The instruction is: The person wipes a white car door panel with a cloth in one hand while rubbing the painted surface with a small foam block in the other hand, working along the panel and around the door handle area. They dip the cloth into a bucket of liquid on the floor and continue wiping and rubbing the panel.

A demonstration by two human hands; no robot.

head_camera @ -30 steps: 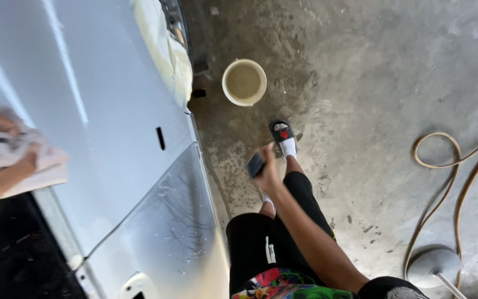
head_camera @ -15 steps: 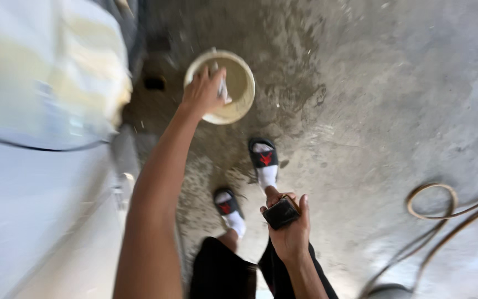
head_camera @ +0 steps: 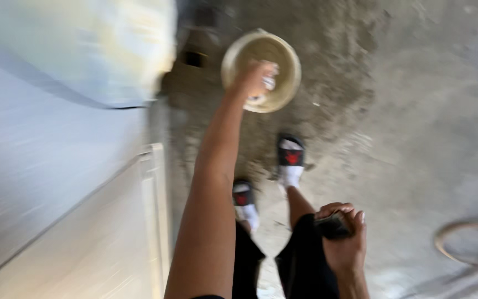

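Head view, sweeping left to right: the pale car panel [head_camera: 56, 182] fills your left side, blurred, so you're standing right alongside it. Your left hand [head_camera: 253, 80] is stretched down over the bucket [head_camera: 283, 52], fingers bunched around a pale cloth [head_camera: 268, 83] right at the bucket's mouth, low enough to suggest a dunk or a wring, though whether it touches water I can't tell. The cloth looks crumpled and whitish, the bucket round, cream-coloured, standing on stained concrete floor [head_camera: 416, 111] ahead of your sandalled feet [head_camera: 290, 160]. Your right hand [head_camera: 343, 238] stays by your leg, closed around a small dark block [head_camera: 332, 226]. A hose [head_camera: 463, 241] loops far right.
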